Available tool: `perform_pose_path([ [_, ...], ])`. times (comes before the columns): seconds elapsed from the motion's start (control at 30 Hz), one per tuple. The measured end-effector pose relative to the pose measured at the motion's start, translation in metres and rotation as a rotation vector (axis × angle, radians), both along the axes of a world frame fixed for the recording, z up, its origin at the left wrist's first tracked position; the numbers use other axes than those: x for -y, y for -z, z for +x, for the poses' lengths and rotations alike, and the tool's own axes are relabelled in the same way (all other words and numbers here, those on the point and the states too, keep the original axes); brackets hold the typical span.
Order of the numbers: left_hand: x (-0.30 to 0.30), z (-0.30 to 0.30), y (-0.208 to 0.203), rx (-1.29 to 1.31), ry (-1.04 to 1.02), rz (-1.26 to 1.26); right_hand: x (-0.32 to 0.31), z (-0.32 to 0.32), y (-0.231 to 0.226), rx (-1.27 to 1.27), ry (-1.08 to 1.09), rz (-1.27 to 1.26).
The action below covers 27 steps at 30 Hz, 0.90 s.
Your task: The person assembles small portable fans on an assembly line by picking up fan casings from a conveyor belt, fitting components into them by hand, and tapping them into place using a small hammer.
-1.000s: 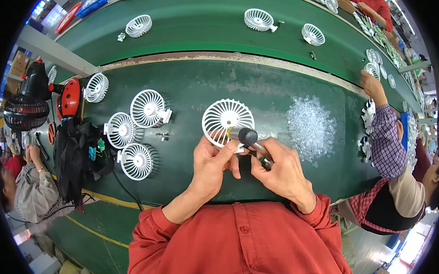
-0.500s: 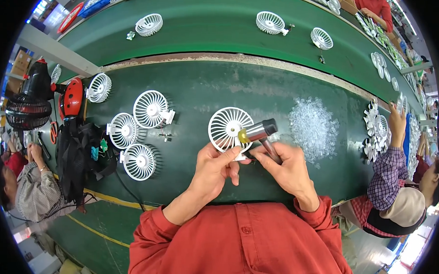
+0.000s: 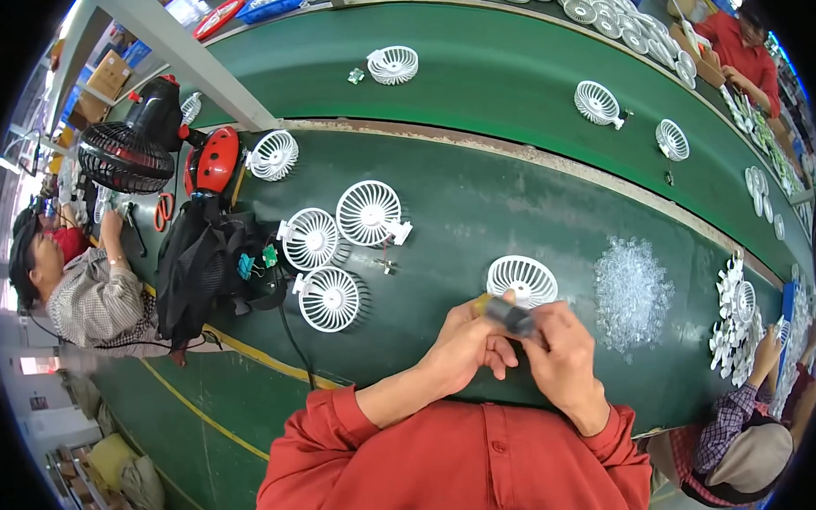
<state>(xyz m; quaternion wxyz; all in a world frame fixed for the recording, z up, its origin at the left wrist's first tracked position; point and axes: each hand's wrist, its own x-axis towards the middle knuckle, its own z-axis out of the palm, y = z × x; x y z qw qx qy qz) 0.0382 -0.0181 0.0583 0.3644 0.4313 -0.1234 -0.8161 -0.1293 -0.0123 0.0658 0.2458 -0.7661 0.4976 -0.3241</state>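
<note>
My left hand [image 3: 470,347] is closed at the near rim of a white round fan housing [image 3: 523,282], gripping it with the thumb on top. My right hand [image 3: 564,353] is closed round a small two-faced hammer [image 3: 511,316], its head yellow at one end and black at the other. The hammer head is blurred and lies over the housing's near edge, beside my left thumb. Fingers and hammer hide that part of the housing. To the right of my right hand lies a pile of small clear plastic pieces [image 3: 634,292].
Three more fan housings [image 3: 329,299] with a small circuit board [image 3: 386,266] sit to the left. Beyond them are a black bag [image 3: 210,262], a red spotted object [image 3: 212,163] and a black fan [image 3: 126,157]. A green conveyor [image 3: 492,90] carries housings. Co-workers sit at both sides.
The view has turned, so the bench things appear further right. The housing now shows more tilted, and the hammer head has swung closer to my left thumb. Both hands keep their holds.
</note>
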Motion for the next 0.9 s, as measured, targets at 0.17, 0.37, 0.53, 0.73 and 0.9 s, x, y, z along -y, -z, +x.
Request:
perform_pose_path([
  [0.17,-0.023,0.011,0.014,0.365,0.076,-0.556,0.015,-0.016,-0.014,0.464,0.299,0.51],
  [0.37,-0.02,0.0,0.016,1.167,0.063,-1.562,0.03,-0.026,0.001,0.586,0.334,0.885],
  [0.53,-0.016,-0.003,0.029,1.308,0.249,-1.602,0.031,-0.038,0.034,-0.021,0.221,0.517],
  [0.73,-0.015,-0.005,0.032,1.333,0.191,-1.618,0.008,-0.052,0.027,-0.046,0.214,0.29],
  [0.9,-0.016,-0.005,0.033,1.334,0.166,-1.609,-0.013,-0.05,-0.012,0.097,0.314,0.191],
])
